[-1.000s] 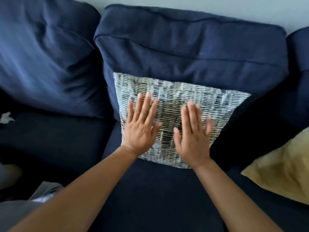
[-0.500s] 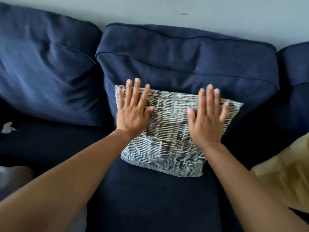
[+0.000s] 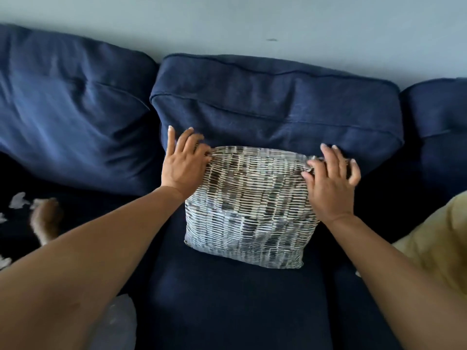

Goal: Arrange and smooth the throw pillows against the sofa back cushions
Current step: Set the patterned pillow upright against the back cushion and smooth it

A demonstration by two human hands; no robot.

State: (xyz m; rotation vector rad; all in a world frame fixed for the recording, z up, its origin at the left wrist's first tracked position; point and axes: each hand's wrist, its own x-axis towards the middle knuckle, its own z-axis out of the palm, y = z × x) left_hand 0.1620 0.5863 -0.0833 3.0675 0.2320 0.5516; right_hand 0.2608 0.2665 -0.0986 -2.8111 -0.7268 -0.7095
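Observation:
A grey-and-white patterned throw pillow [image 3: 250,205] stands on the navy seat [image 3: 227,299], leaning against the middle back cushion [image 3: 273,102]. My left hand [image 3: 184,162] covers its top left corner, fingers reaching up onto the back cushion, and the fabric bunches at my fingertips. The pillow's top right corner is crumpled under the curled fingers of my right hand [image 3: 331,183]. A mustard-yellow pillow [image 3: 439,243] lies at the right edge, partly cut off.
Another navy back cushion [image 3: 70,109] sits to the left, a third at the far right [image 3: 439,107]. White scraps [image 3: 17,200] and a blurred brown furry shape [image 3: 46,221] lie on the left seat. A pale wall [image 3: 227,24] runs behind the sofa.
Both hands slid up and outward from the pillow's face to its top corners and now pinch them. The view has tilted up, showing more wall.

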